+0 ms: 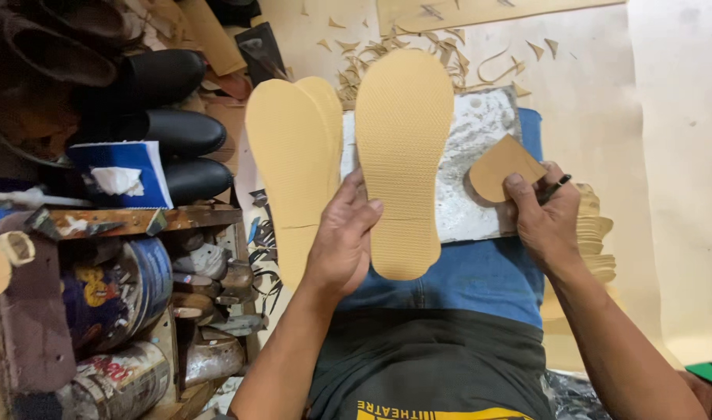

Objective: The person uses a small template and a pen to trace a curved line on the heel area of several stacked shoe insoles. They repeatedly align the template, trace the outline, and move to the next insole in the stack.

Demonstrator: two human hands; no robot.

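Blue-white box [127,173] beside black shoes [181,132]

A shoemaker's workshop: cut soles [403,155], black shoes [177,132], glue tins [123,288].

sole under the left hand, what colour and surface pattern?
Tan-yellow sole with a fine, even grid texture all over; seen best in the head view.
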